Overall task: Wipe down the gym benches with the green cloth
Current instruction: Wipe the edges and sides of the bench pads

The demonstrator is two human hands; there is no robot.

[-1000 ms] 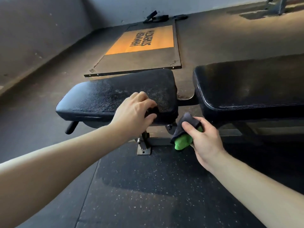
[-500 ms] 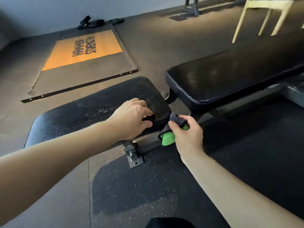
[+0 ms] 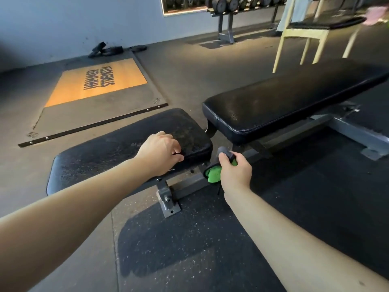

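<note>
Left hand [image 3: 161, 151]: rests on the right end of the seat pad, fingers curled onto the top and the thumb against the near side face, clasping the pad's near edge.
Right hand [image 3: 234, 172]: clenched around the bunched green cloth, thumb pressed over its dark upper fold, knuckles facing the camera.
Green cloth [image 3: 212, 173]: wadded in the right hand, just right of and below the seat pad's right end, in front of the gap between the two pads; bright green shows at the lower left of the fist, and a dark grey side folds over the top. Whether it touches the bench cannot be told.
Seat pad [image 3: 117, 152]: black, speckled and scuffed on top, lying from near left to centre.
Back pad [image 3: 284, 102]: longer black pad, running away to the far right, apart from the seat pad by a narrow gap.
Bench frame [image 3: 168, 199]: grey metal, with a bolted foot bracket under the seat pad and a rail under the back pad.
Floor [image 3: 189, 260]: dark speckled rubber.
Lifting platform [image 3: 99, 81]: far left, an orange panel with black lettering.
Weight plates [image 3: 107, 49]: by the far wall.
Dumbbell rack [image 3: 227, 24]: far centre.
Chair [image 3: 305, 34]: pale wood, far right, dark cushion.
</note>
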